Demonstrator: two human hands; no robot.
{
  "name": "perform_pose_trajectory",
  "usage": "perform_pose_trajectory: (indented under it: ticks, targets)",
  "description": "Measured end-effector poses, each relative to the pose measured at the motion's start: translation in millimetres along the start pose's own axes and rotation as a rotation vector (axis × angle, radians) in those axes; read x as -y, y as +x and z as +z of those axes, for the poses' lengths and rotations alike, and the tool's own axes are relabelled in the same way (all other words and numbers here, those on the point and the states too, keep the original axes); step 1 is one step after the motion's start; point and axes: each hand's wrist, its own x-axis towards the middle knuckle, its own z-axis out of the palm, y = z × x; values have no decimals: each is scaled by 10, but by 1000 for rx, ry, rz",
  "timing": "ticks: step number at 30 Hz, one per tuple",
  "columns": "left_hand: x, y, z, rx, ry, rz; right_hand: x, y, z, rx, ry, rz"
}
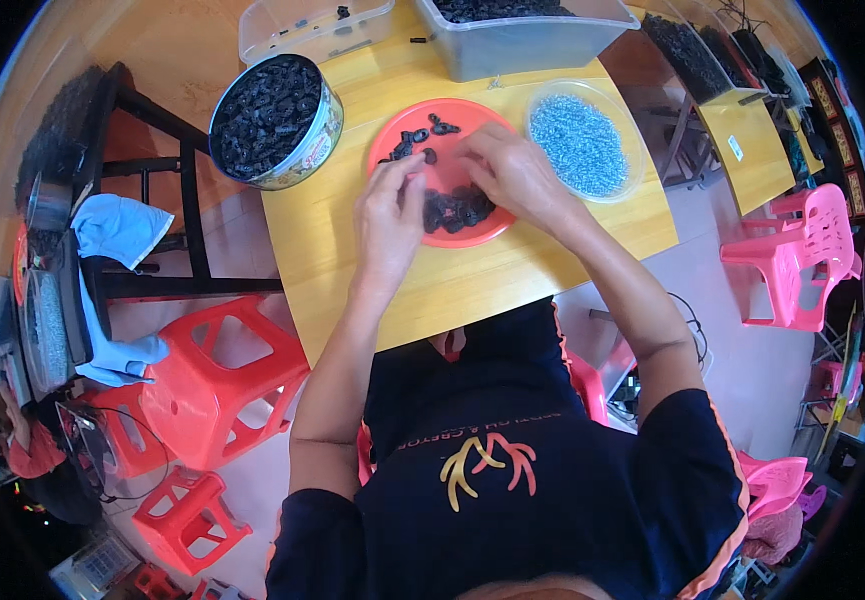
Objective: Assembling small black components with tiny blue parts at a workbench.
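A round red plate (385,128) lies on the yellow table with small black parts on it. Some of those parts (408,140) are scattered toward its far left; a denser cluster of dark round pieces (456,210) sits at its near side. Over the plate's left, my left hand (391,208) is closed, with a small dark round piece (430,156) at its fingertips. My right hand (513,172) hovers over the plate's right side, thumb and fingers drawn together; anything in them is too small to make out.
A tub heaped with black parts (271,115) stands left of the plate. At right is a clear dish of pale blue beads (580,145). Two clear plastic bins (528,55) sit at the table's back. Red stools (223,375) and a pink chair (803,255) stand around.
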Motion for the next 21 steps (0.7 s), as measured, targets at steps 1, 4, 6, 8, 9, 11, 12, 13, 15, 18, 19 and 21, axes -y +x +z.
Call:
perform_pose_trajectory:
  ticks: [1,4,6,8,9,11,12,13,15,18,19,21]
  targets:
    - [43,-7,1,-30,-12,-9,18,21,17,5,-55,-41]
    - [134,-27,-13,-44,-77,-18,56,139,138,29,-119,-87]
    - [152,-41,-26,-51,-73,-33,48,237,247,45,-127,-93]
    - [170,-80,-39,-61,-68,-49,38,293,340,122,-235,-20]
    - [193,-103,-40,-61,-63,-60,28,286,364,115,-232,-23]
    - [232,-135,-61,-68,-50,-63,44,297,398,84,-268,-6]
    - [249,-149,-66,-64,-57,-64,47,299,399,77,-264,-11]
    - [226,-155,-69,-59,-65,-64,47,288,380,89,-277,-7]
    - [179,-171,-96,-62,-61,-65,46,286,358,95,-289,-8]
    - [152,-192,-110,-68,-80,-69,50,298,358,108,-250,13]
    - [148,-208,-113,-71,-102,-74,58,291,371,123,-253,28]
    - [145,-226,-124,-83,-134,-75,67,281,383,135,-255,36]
